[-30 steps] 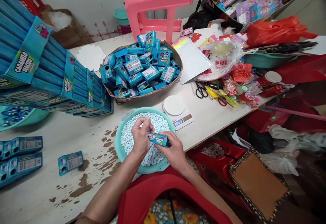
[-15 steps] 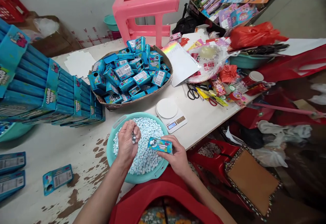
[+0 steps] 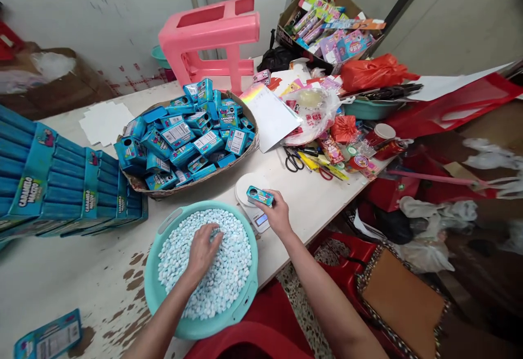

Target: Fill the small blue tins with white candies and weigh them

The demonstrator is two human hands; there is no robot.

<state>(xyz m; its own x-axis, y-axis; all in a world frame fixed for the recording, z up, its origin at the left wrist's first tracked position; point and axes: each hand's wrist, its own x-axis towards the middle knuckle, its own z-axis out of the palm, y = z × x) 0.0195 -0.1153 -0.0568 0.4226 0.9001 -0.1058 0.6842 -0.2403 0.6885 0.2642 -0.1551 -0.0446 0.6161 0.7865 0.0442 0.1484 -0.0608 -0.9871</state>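
Note:
My left hand (image 3: 204, 250) rests on the pale blue candies (image 3: 223, 283) in a turquoise basin (image 3: 152, 288). Its thumb and fingers are apart, the fingertips bent down among the candies. In my right hand (image 3: 278, 214) is a small blue candy box (image 3: 260, 196), gripped at its right end, with a round hole showing on the left of its face. That box is over the white kitchen scale (image 3: 241, 189), partly covering the round plate; whether it touches cannot be told. The scale's small display (image 3: 261, 219) is lit.
A cardboard tray (image 3: 183, 184) heaped with blue candy boxes stands behind the basin. Blue display cartons (image 3: 61, 184) line the left. A flat blue box (image 3: 51, 337) lies front left. Scissors (image 3: 294, 160), pens and bags clutter the right, by a pink stool (image 3: 212, 26).
My left hand has gone from a closed handful above the basin down into the candies, fingers parting. My right hand has carried the box from the basin over to the scale. The view has shifted.

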